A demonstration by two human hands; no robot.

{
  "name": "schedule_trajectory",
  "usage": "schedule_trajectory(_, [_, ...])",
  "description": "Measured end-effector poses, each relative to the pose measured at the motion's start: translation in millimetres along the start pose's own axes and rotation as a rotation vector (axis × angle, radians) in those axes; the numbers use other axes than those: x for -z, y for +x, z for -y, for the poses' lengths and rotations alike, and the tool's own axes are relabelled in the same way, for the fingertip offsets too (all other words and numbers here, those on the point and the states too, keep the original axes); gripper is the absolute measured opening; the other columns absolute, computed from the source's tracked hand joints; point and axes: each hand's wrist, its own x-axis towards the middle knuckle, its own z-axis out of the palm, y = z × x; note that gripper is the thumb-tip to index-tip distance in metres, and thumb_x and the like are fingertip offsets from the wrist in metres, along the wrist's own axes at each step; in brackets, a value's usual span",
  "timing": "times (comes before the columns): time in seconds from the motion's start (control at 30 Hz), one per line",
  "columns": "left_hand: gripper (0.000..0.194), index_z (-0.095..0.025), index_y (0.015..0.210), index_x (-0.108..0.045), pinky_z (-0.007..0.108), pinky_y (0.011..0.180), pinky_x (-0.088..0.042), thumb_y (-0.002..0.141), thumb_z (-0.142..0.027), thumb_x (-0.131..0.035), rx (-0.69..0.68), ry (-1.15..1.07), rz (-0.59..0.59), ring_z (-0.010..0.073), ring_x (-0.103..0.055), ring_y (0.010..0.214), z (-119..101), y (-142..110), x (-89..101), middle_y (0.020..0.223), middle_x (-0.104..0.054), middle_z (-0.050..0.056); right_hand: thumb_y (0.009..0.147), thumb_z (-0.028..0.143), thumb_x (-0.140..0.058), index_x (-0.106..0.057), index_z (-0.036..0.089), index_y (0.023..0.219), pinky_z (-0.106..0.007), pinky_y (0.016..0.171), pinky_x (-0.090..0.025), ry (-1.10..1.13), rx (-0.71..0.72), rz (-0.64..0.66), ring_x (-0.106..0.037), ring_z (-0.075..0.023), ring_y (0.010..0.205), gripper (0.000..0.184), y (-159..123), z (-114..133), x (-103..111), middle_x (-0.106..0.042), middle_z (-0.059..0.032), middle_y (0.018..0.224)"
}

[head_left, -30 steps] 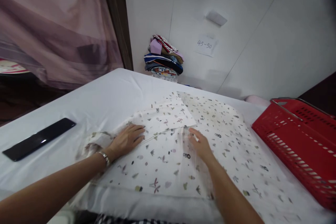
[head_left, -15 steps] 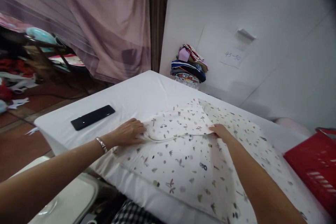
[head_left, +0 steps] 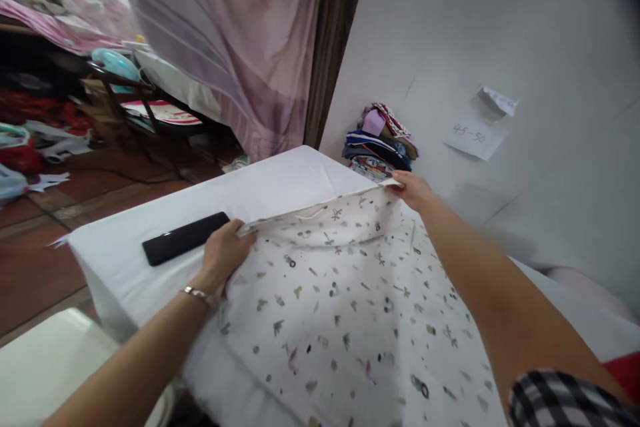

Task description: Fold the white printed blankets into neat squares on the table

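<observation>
Printed cloth (head_left: 345,293): my left hand (head_left: 227,250) and right hand (head_left: 411,191), closed, pinch its edge, presumably for tautness.

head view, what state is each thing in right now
Printed fabric, edge raised, held between both hands
Left hand, closed on the fabric edge
Right hand, pinching the fabric edge
Black slab, lying flat on the tablecloth
White tablecloth, spread, lightly creased
Clothes stack, folded, piled up
Pink curtain, hanging in folds
"45-50" note, on the wall
</observation>
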Motion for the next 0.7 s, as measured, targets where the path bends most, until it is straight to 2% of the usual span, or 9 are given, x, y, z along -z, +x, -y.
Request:
schedule_trajectory(0.13, [0.031,-0.018,0.089,-0.059,0.03,0.065,-0.039,0.08,-0.042,-0.042,-0.044,0.122,-0.012,0.024,-0.06,0.082,11.2,-2.2,-8.7,0.09,-0.065,0.009,0.076,0.014,-0.058,-0.055,0.019,0.08,-0.027,0.071,-0.055,0.087,0.023,0.054,-0.058,-0.0099,0.074,0.007,51.5,5.0,-80.8,-0.058,0.0021,0.078])
schedule_trajectory(0.3, [0.027,-0.021,0.084,-0.06,0.029,0.06,-0.037,0.078,-0.043,-0.046,-0.037,0.107,0.1,0.0233,-0.06,0.076,23.0,0.1,-4.4,0.084,-0.066,0.007,0.072,0.01,-0.057,-0.054,0.018,0.074,-0.026,0.069,-0.055,0.101,-0.005,0.041,-0.056,-0.0108,0.072,0.009,93.6,-27.3,-154.7,-0.054,0.0015,0.073])
schedule_trajectory(0.5, [0.035,-0.022,0.082,-0.059,0.028,0.057,-0.034,0.079,-0.053,-0.044,-0.09,0.099,0.106,0.0216,-0.059,0.069,30.6,-0.2,-4.6,0.074,-0.064,0.004,0.07,0.013,-0.057,-0.057,0.017,0.079,-0.024,0.066,-0.053,0.037,-0.012,0.013,-0.055,-0.0108,0.069,0.009,122.9,-81.5,-209.0,-0.054,0.0028,0.067])
schedule_trajectory(0.6, [0.034,-0.022,0.075,-0.055,0.028,0.057,-0.032,0.085,-0.049,-0.038,-0.051,0.138,0.047,0.0207,-0.059,0.069,31.1,-1.2,-5.8,0.07,-0.063,0.003,0.07,0.016,-0.057,-0.059,0.016,0.089,-0.023,0.066,-0.052,-0.02,-0.003,-0.006,-0.055,-0.0104,0.067,0.02,130.7,-101.5,-226.2,-0.056,0.0028,0.069])
schedule_trajectory(0.7, [0.034,-0.022,0.072,-0.053,0.027,0.056,-0.029,0.088,-0.046,-0.035,-0.001,0.179,0.021,0.0201,-0.059,0.069,31.1,-1.3,-6.6,0.069,-0.062,0.003,0.072,0.019,-0.055,-0.058,0.014,0.104,-0.022,0.067,-0.051,-0.087,0.016,-0.007,-0.057,-0.0101,0.069,0.032,133.0,-115.8,-234.5,-0.06,0.0005,0.077])
